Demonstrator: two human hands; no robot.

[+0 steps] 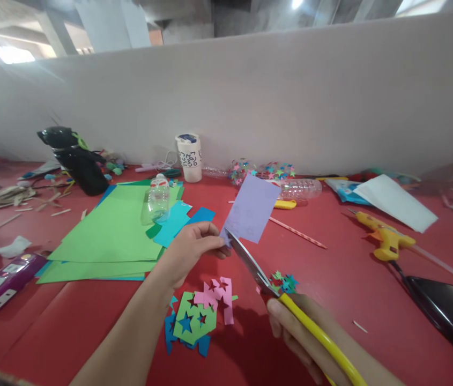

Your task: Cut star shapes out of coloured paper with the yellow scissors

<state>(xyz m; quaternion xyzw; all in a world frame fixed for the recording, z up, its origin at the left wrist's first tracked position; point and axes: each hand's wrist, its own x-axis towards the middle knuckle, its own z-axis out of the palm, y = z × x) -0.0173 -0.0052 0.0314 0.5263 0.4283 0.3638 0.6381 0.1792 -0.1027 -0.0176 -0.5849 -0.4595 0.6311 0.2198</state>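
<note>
My left hand (200,244) pinches the lower left corner of a purple sheet of paper (253,206), which is held up above the table. In my right hand (301,332) are yellow-handled scissors (256,268), their blade tips at the paper's corner beside my left fingertips. Below my hands lie paper scraps with star-shaped holes, a green one (206,327) and a pink one (226,303), over blue pieces (203,346). Small cut paper stars (288,283) in green and blue lie just beyond my right hand.
Green sheets (101,230) lie at left, with a clear plastic bottle (157,201) on them. A black bottle (77,163) and white cup (189,158) stand near the wall. A yellow glue gun (387,236) lies at right, a purple device (7,281) at far left.
</note>
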